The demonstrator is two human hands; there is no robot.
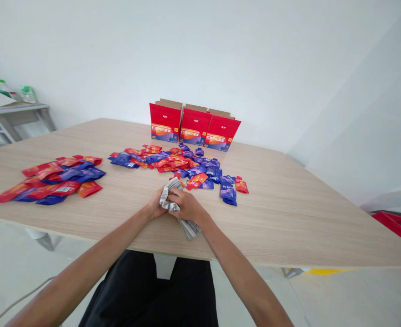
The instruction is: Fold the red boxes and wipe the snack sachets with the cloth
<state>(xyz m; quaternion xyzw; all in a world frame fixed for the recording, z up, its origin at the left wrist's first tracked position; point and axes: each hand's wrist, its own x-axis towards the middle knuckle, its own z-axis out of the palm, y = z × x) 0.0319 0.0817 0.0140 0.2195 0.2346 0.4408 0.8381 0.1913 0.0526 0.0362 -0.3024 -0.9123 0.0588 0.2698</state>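
Observation:
A grey-and-white striped cloth [189, 229] is bunched between both hands near the table's front edge. My left hand [156, 205] holds its left side, with the fingers partly hidden by the fabric. My right hand [186, 205] grips it from the right with bent fingers, and a loose end hangs below onto the tabletop. Just beyond the hands lies a spread of red and blue sachets [197, 180]. Off to the left is another pile of red and blue sachets [67, 187].
Three red boxes [195, 128] with raised flaps stand side by side at the back of the wooden table [289, 218]. A side table [16, 108] with bottles is at the far left. Something red [396, 227] sits low at the right edge.

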